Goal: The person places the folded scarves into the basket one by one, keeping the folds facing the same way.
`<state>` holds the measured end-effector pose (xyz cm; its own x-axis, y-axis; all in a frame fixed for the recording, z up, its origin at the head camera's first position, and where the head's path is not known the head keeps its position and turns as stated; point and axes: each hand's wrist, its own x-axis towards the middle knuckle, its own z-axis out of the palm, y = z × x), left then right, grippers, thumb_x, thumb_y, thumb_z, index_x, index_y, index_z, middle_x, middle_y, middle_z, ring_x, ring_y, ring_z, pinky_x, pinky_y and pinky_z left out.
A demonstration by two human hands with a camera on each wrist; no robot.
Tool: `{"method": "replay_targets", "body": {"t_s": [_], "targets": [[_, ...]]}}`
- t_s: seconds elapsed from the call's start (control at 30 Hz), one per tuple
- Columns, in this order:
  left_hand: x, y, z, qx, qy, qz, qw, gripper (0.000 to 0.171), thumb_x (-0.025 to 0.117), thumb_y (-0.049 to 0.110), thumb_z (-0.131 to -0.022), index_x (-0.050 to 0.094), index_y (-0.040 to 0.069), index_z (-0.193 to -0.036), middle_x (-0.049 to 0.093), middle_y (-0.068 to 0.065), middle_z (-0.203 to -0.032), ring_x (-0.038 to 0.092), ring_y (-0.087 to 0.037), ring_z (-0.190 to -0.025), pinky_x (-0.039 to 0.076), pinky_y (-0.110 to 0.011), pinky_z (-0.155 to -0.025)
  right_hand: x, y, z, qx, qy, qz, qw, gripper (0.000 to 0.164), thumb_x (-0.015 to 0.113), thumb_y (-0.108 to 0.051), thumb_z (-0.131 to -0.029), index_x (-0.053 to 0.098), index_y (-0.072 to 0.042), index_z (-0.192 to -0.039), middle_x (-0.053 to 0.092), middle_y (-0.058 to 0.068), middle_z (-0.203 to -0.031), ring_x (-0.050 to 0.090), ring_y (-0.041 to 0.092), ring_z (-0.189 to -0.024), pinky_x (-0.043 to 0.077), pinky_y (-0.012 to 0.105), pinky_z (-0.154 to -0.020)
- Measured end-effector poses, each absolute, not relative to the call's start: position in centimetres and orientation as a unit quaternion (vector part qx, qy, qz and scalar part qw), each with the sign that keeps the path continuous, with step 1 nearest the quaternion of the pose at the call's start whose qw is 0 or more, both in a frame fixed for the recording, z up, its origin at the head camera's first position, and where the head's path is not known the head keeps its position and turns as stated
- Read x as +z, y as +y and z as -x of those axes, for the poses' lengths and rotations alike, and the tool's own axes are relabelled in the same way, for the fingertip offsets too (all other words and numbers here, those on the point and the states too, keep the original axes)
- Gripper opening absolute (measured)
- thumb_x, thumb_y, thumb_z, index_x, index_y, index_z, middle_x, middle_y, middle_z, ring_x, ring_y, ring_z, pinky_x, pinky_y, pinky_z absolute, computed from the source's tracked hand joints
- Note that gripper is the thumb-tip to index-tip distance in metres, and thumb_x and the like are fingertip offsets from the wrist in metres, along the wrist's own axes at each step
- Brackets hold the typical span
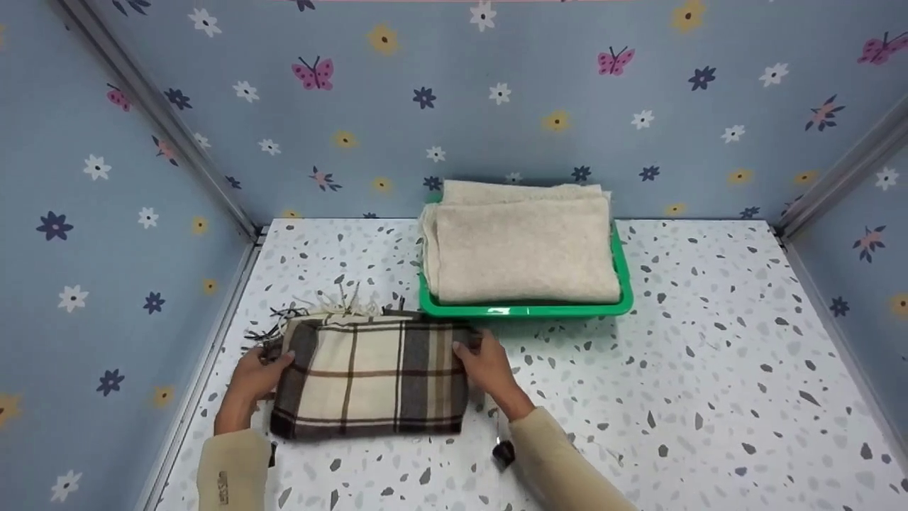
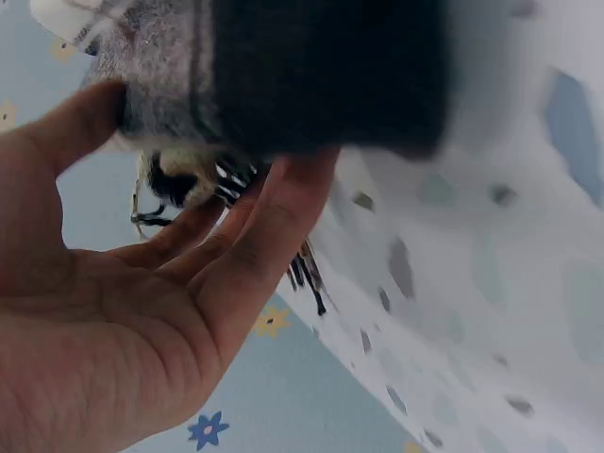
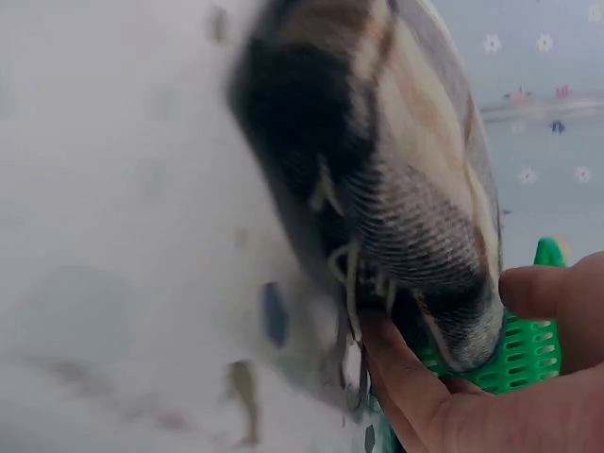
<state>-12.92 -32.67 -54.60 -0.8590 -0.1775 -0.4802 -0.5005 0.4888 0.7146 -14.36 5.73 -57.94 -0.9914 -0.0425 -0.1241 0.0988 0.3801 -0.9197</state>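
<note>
A folded plaid scarf [image 1: 372, 376] in cream, brown and dark grey lies before me, its fringe spread along the far left edge. My left hand [image 1: 254, 380] grips the left end; in the left wrist view the thumb [image 2: 80, 127] is on top and the fingers [image 2: 274, 222] reach underneath. At the opposite end, my right hand [image 1: 489, 362] pinches the scarf near its far corner. The right wrist view shows the scarf's folded layers [image 3: 415, 208] between thumb and fingers, with some loose fringe hanging there.
Behind the scarf, a green basket [image 1: 525, 311] holds folded beige cloth [image 1: 525, 248] rising above its rim. The basket stands near the back wall [image 1: 461, 121]. Flowered panels also flank the speckled white table [image 1: 709, 369]. A small black object [image 1: 504, 453] is beside the right sleeve.
</note>
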Motion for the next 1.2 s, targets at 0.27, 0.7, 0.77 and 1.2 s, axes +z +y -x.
{"method": "replay_targets", "body": {"t_s": [0.27, 0.7, 0.77, 1.2], "targets": [[-55.2, -32.2, 15.1, 0.415, 0.871, 0.227, 0.130, 0.060, 0.067, 0.017, -0.101, 0.045, -0.018, -0.144, 0.053, -0.041, -0.135, 0.066, -0.043, -0.100, 0.060, -0.046, -0.075, -58.1, 4.2, 16.5, -0.514, 0.855, -0.060, 0.036, 0.041, 0.080, -0.006, -0.090, 0.065, 0.015, -0.122, 0.068, 0.035, -0.123, 0.066, 0.047, -0.117, 0.053, 0.056, -0.100], [-55.3, -31.6, 15.6, 0.355, 0.905, 0.209, 0.105, 0.038, 0.078, 0.009, -0.091, 0.065, -0.017, -0.115, 0.068, -0.034, -0.101, 0.068, -0.033, -0.071, 0.056, -0.039, -0.059, -58.5, 3.5, 16.4, -0.464, 0.884, -0.048, -0.013, 0.024, 0.086, 0.001, -0.083, 0.073, 0.008, -0.102, 0.075, 0.027, -0.102, 0.073, 0.040, -0.100, 0.059, 0.053, -0.084], [-55.4, -31.6, 15.4, 0.357, 0.904, 0.209, 0.107, 0.035, 0.079, 0.009, -0.090, 0.066, -0.017, -0.111, 0.069, -0.031, -0.094, 0.067, -0.031, -0.068, 0.055, -0.038, -0.058, -58.5, 3.6, 16.2, -0.467, 0.883, -0.043, -0.009, 0.024, 0.085, 0.003, -0.083, 0.072, 0.008, -0.103, 0.075, 0.027, -0.104, 0.072, 0.039, -0.100, 0.059, 0.053, -0.085], [-55.6, -29.9, 14.5, 0.354, 0.907, 0.196, 0.113, 0.029, 0.081, 0.008, -0.087, 0.066, -0.013, -0.100, 0.067, -0.025, -0.087, 0.065, -0.031, -0.069, 0.053, -0.039, -0.059, -58.4, 5.5, 14.9, -0.460, 0.887, -0.026, 0.022, 0.023, 0.078, 0.005, -0.086, 0.066, 0.008, -0.106, 0.072, 0.023, -0.099, 0.068, 0.033, -0.088, 0.058, 0.049, -0.075]]}}
